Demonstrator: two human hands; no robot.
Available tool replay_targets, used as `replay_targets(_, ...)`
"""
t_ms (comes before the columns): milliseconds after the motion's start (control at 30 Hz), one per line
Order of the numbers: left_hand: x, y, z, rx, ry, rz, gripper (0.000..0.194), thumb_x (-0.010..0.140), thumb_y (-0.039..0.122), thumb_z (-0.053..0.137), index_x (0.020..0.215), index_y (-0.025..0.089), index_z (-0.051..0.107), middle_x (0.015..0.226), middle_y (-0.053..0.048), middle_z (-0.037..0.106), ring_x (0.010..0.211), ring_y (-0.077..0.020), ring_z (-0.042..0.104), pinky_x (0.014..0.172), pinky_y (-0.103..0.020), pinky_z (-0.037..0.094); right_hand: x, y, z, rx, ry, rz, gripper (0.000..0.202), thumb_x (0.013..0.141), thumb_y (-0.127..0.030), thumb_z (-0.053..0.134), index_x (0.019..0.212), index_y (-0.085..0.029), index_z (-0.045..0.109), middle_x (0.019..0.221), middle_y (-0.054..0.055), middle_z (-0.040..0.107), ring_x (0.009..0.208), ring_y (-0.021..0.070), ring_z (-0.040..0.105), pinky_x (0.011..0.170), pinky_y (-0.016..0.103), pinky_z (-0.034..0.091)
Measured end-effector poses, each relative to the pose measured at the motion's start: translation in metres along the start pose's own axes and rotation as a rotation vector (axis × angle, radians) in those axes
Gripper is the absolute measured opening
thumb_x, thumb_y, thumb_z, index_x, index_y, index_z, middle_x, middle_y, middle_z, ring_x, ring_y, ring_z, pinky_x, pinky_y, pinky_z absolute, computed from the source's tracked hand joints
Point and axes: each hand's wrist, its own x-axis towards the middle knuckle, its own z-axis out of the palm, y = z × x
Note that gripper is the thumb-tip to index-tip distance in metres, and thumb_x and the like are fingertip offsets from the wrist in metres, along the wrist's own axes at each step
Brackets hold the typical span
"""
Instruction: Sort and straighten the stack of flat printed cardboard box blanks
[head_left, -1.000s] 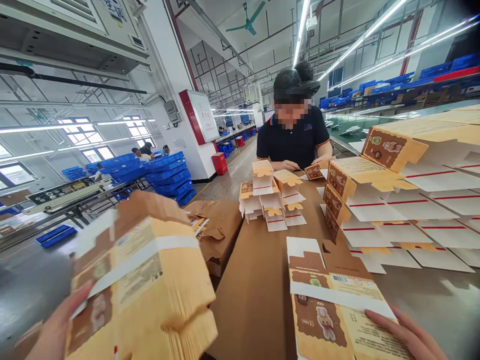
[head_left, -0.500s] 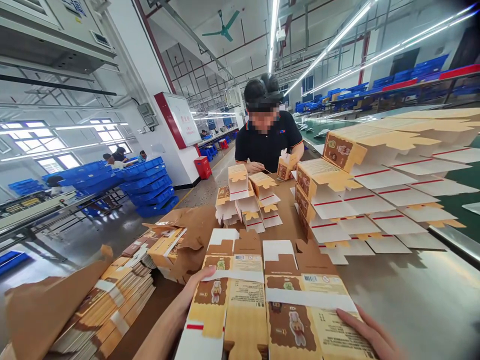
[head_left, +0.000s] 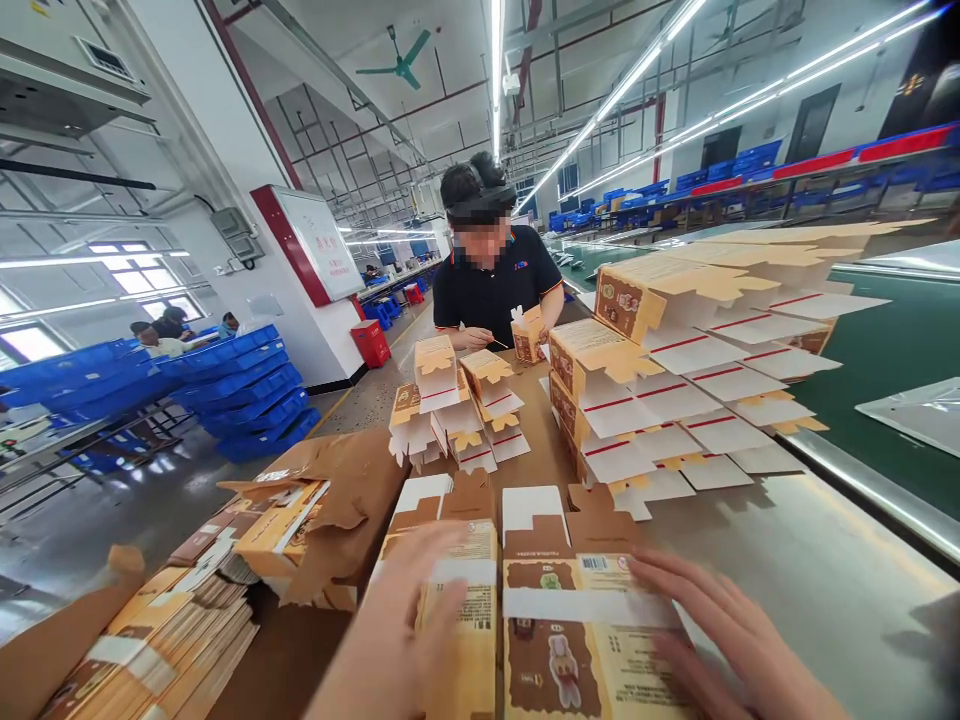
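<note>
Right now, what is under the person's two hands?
Under the left hand lies a banded stack of flat tan printed cartons; under the right hand, a second banded stack. Both rest on brown paper. What lies under the stacks is covered.

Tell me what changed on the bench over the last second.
The left hand carried its banded bundle of flat cartons from the left side and set it on the table; that left bundle now lies beside the right bundle, and the hand rests flat on it. The right hand slid from the right bundle's edge up onto its top. The stacks of folded boxes and the co-worker stayed put.
</note>
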Motion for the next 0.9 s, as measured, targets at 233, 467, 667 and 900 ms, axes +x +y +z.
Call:
replay_targets(233,0.016,0.07,0.069,0.261,-0.507,0.227,0.011,0.079,0.021,0.051,0.089,0.02,0.052,0.096,-0.004,0.053,0.095,-0.0231,0.043,0.086,-0.04,0.035,0.042,-0.034,-0.019,-0.303,-0.366,0.021,0.015,0.077,-0.004,0.049,0.084,-0.015,0.057,0.092,0.01,0.063,0.084,0.0285,0.057,0.072,0.046,0.047)
replay_targets(467,0.016,0.061,0.077,-0.024,-0.52,0.127,0.011,0.078,0.025,0.049,0.068,0.021,0.047,0.076,0.003,0.047,0.085,-0.0182,0.037,0.081,-0.034,0.027,0.043,-0.023,-0.011,-0.07,-0.289,-0.111,0.02,0.085,-0.012,0.044,0.065,-0.018,0.045,0.077,0.001,0.059,0.076,0.0173,0.053,0.073,0.035,0.041)
replay_targets(667,0.028,0.041,0.052,-0.746,-0.313,-0.127,0.026,0.083,0.042,0.044,0.07,0.021,0.037,0.06,0.007,0.04,0.053,-0.0079,0.034,0.057,-0.022,0.029,0.019,0.013,-0.009,0.425,-0.13,-0.079,0.027,0.087,-0.031,0.044,0.063,-0.02,0.042,0.068,-0.001,0.05,0.069,0.0162,0.048,0.065,0.028,0.038)
replay_targets(900,0.007,-0.025,-0.026,0.135,-0.028,-0.138,0.035,0.078,0.055,0.044,0.098,0.027,0.05,0.101,-0.001,0.056,0.097,-0.0219,0.046,0.089,-0.036,0.034,0.026,0.002,-0.065,0.17,-0.152,0.079,0.038,0.086,-0.051,0.034,0.066,-0.022,0.047,0.067,0.001,0.052,0.066,0.0177,0.047,0.061,0.03,0.039)
